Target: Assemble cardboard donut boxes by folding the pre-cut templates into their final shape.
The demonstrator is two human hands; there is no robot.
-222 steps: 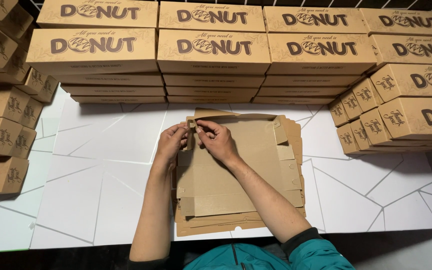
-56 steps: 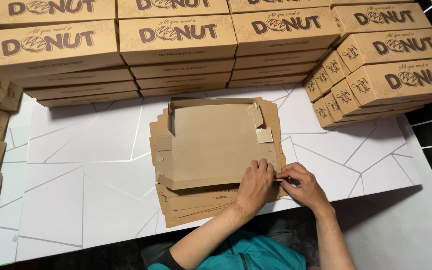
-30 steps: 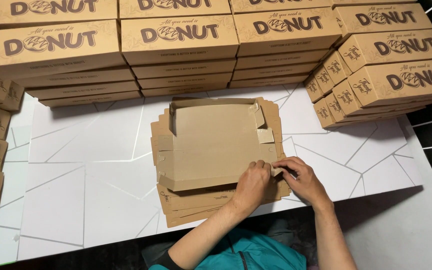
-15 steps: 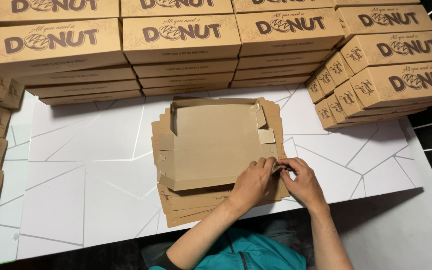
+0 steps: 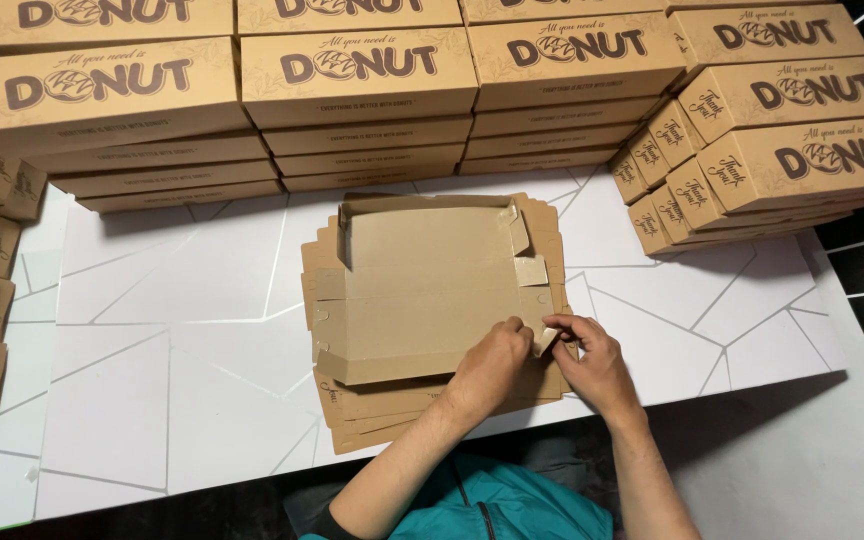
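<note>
My left hand (image 5: 492,362) presses the box blank (image 5: 432,290) flat on the surface (image 5: 152,330) while my right hand (image 5: 592,362) pinches its corner flap (image 5: 549,338) (both hands curled, steadying the fold).

Your left hand (image 5: 492,362) is covering the near right corner of the flat brown cardboard box blank (image 5: 432,290); the picture's edges are cutting off the stacked brown printed cardboard boxes (image 5: 352,70).

Left hand (image 5: 492,362), right hand (image 5: 592,362) — seemingly pinching
</note>
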